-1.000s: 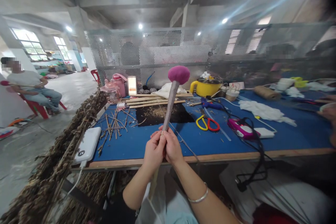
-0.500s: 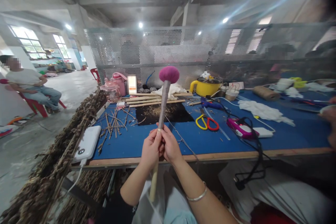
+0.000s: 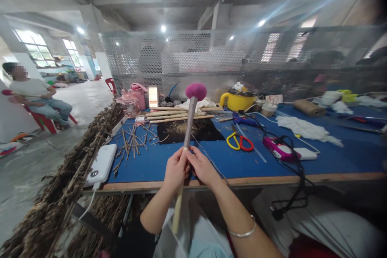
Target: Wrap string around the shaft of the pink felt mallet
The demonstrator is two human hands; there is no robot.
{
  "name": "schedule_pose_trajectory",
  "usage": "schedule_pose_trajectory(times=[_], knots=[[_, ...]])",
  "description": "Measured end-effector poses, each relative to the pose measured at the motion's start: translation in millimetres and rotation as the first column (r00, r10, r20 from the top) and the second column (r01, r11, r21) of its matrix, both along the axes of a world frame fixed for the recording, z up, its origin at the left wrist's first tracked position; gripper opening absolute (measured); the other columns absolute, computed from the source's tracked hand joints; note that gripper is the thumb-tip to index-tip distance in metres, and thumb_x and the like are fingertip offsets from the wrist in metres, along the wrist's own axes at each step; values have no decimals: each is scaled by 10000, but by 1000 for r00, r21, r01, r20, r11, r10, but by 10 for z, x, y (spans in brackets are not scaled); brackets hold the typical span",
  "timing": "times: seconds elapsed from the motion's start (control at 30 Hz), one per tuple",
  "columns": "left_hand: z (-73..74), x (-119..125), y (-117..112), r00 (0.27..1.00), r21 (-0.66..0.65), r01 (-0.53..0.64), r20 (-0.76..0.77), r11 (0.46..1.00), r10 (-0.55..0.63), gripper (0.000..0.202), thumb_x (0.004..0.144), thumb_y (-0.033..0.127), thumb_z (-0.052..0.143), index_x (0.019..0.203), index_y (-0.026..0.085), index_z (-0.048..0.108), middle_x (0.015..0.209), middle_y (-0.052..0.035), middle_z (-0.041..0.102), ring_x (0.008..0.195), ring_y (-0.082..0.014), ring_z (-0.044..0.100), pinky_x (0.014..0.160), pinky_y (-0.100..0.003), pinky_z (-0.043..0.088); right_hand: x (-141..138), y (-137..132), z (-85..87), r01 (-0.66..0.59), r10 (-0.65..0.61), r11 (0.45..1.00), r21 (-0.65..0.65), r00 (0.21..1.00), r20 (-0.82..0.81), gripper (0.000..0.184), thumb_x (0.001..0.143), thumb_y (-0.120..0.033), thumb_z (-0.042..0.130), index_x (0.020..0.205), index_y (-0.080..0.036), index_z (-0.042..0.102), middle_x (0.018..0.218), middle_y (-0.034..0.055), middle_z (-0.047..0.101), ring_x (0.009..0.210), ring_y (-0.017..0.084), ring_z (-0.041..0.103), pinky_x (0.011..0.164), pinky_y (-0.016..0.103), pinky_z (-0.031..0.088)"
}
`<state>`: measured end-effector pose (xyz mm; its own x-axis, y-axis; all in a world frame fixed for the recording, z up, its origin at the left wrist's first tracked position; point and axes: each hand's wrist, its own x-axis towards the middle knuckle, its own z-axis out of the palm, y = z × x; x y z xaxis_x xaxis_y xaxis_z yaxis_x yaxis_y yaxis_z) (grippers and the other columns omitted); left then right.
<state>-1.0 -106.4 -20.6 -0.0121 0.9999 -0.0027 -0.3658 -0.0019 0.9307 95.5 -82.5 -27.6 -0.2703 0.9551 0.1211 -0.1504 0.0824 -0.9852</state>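
I hold a wooden stick (image 3: 189,123) almost upright over the near edge of the blue table (image 3: 169,161). A round magenta felt ball (image 3: 196,91) tops it, and grey wrapping covers its upper part. My left hand (image 3: 174,171) is closed round the stick where the wrapping ends. My right hand (image 3: 202,166) pinches the stick beside it, fingers curled. The bare lower end of the stick (image 3: 177,209) hangs below the table edge over my lap. A thin wire (image 3: 208,158) runs across the table by my right hand.
Yellow and red scissors (image 3: 238,142), a pink device with black cable (image 3: 279,148), a blue glue gun (image 3: 243,120), a yellow pot (image 3: 237,100), loose sticks (image 3: 178,116) and twigs (image 3: 131,141) lie on the table. A white power bank (image 3: 101,165) sits left. Dry brush (image 3: 60,197) lines the left side. A person (image 3: 36,96) sits far left.
The stick has tilted from leaning right to nearly upright, and its ball has shifted left and slightly down. Both hands stay on it; the right hand's fingers have loosened a little.
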Motion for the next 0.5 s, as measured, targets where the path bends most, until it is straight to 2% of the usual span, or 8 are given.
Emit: schedule_pose_trajectory(times=[0.07,0.17,0.27,0.33,0.4,0.5], knots=[[-4,5,8,1000,-14,-8,-19,1000,7,493,714,537,565,1020,152,535,384,117,280,314,-22,195,304,-124,171,95,9,32,41,-58,994,104,985,166,336,706,-448,598,909,-180,617,529,-20,541,483,125,485,465,232,364],[0,2,17,1000,-26,-7,1,1000,7,451,697,536,584,946,162,538,434,106,313,322,-16,222,302,-119,168,186,24,77,147,-230,955,258,916,329,279,698,-408,611,859,-182,639,507,-19,531,467,124,448,462,239,333],[13,-3,17,1000,-12,-9,23,1000,10,423,676,533,606,875,168,533,522,85,363,339,-10,272,303,-118,179,237,40,107,214,-374,889,404,848,374,215,751,-379,550,749,-189,649,584,15,595,516,144,482,517,259,353],[13,2,14,1000,0,-10,-9,1000,10,430,672,521,616,900,163,549,534,80,369,341,-11,284,300,-123,173,265,55,117,255,-459,838,482,807,371,227,777,-370,516,720,-195,647,612,24,611,537,154,497,551,270,358],[2,18,8,997,13,-27,-67,1000,28,465,675,501,621,979,152,572,523,78,377,337,-16,288,302,-132,176,291,76,120,282,-503,816,504,776,380,220,778,-366,511,717,-200,644,581,17,592,518,154,483,552,274,349],[-26,53,-7,981,60,-92,-166,994,101,489,690,448,622,1075,148,595,514,52,463,368,-45,363,333,-150,246,312,121,123,275,-450,856,438,813,370,168,747,-343,542,719,-203,630,630,24,605,577,166,513,601,285,376]])
